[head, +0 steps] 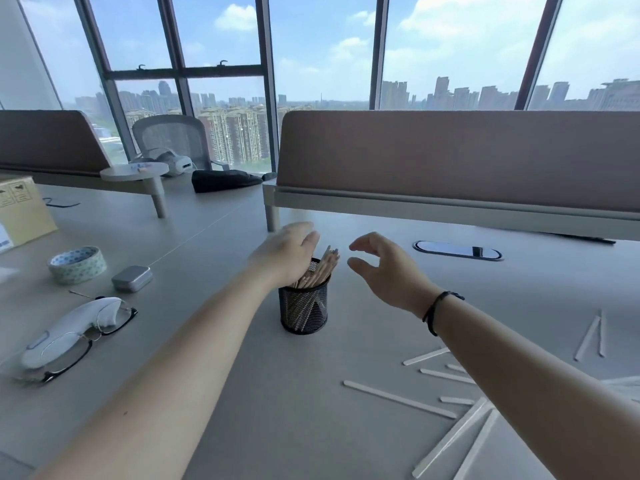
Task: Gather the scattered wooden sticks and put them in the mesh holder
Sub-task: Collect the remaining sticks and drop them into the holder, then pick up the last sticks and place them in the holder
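Note:
A black mesh holder (304, 311) stands upright mid-desk with a bundle of wooden sticks (322, 268) leaning out of its top to the right. My left hand (285, 252) hovers over the holder's left rim, fingers apart, touching or nearly touching the bundle. My right hand (381, 268) is just right of the stick tips, open and curled, holding nothing. Several loose sticks (398, 399) lie scattered flat on the desk at the lower right, partly hidden under my right forearm.
Left of the holder lie glasses (74, 341) on a white controller (69, 332), a small metal tin (132, 278), a tape roll (77, 265) and a cardboard box (20, 211). A desk divider (450, 161) and cable grommet (458, 251) sit behind.

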